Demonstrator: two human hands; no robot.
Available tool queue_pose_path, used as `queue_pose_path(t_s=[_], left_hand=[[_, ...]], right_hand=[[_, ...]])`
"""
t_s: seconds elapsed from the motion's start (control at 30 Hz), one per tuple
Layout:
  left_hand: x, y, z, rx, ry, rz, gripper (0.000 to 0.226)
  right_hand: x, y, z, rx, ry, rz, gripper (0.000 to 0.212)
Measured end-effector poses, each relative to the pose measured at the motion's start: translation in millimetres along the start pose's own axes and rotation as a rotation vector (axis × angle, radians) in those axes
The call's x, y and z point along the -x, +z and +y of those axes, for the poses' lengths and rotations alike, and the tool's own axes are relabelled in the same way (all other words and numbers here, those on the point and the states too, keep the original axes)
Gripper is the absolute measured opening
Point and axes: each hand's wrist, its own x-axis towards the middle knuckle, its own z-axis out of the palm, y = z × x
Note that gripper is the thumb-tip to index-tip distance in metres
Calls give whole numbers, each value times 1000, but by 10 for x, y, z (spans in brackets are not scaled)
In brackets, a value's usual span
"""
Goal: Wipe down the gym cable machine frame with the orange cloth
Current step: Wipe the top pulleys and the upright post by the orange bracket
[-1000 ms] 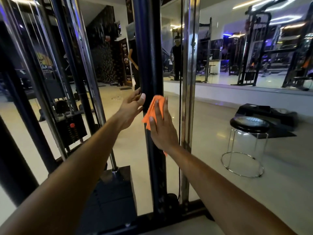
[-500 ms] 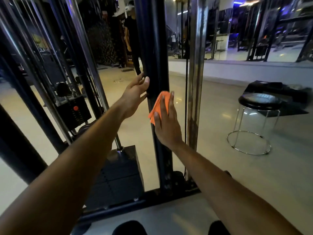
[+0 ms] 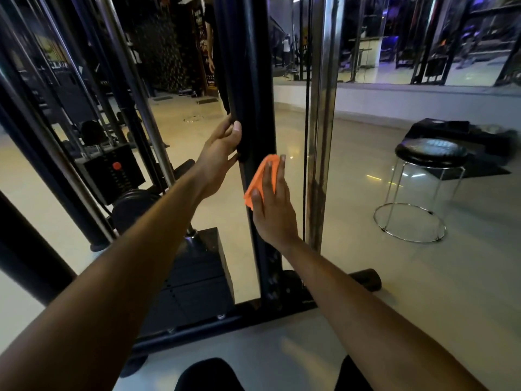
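The cable machine's black upright post (image 3: 248, 80) rises through the middle of the head view, down to a black base bar (image 3: 225, 320). My right hand (image 3: 275, 204) presses the orange cloth (image 3: 258, 179) flat against the post's front face, fingers straight and pointing up. My left hand (image 3: 218, 156) holds the post's left edge a little higher, its thumb on the front face and its fingers reaching behind the post. A chrome guide rod (image 3: 321, 122) and a thin black cable (image 3: 306, 136) run just right of the post.
A weight stack (image 3: 112, 173) with a red pin sits left, behind slanted chrome rods (image 3: 135, 88). A black block (image 3: 194, 277) stands on the base. A round black stool (image 3: 428, 187) with a chrome ring foot stands on the floor at right. A mirror wall (image 3: 423, 38) lies behind. My knees (image 3: 208, 376) show at the bottom edge.
My right hand has slid the cloth down the post. My left hand has closed in and now holds the post's edge. The view has tilted downward.
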Motion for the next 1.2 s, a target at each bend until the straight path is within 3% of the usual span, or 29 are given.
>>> queue_pose_path(t_s=[0.13,0.37,0.57,0.67,0.8,0.87,1.03,1.13,1.2], left_hand=[[-46,21,-44,38,1,45,71],[216,174,-524,43,-52,74,65],[360,256,-953,17,-162,100,61],[444,284,-1174,6,-202,102,58],[489,351,-1244,29,-207,120,23],[505,384,-1240,24,-192,136,18],[469,404,-1362,43,-167,142,23],[483,411,-1499,38,-89,107,32],[516,438,-1582,30,-45,98,43]], right_hand=[[-356,-40,-154,-17,17,83,70],[576,308,285,41,51,-37,69],[127,294,117,-57,99,68,68],[375,405,301,0,57,54,66],[1004,622,607,-32,97,-48,67],[977,635,588,-87,100,-18,67],[613,720,425,-136,129,150,66],[995,835,828,7,-5,40,69],[1197,833,1002,-9,7,-27,69]])
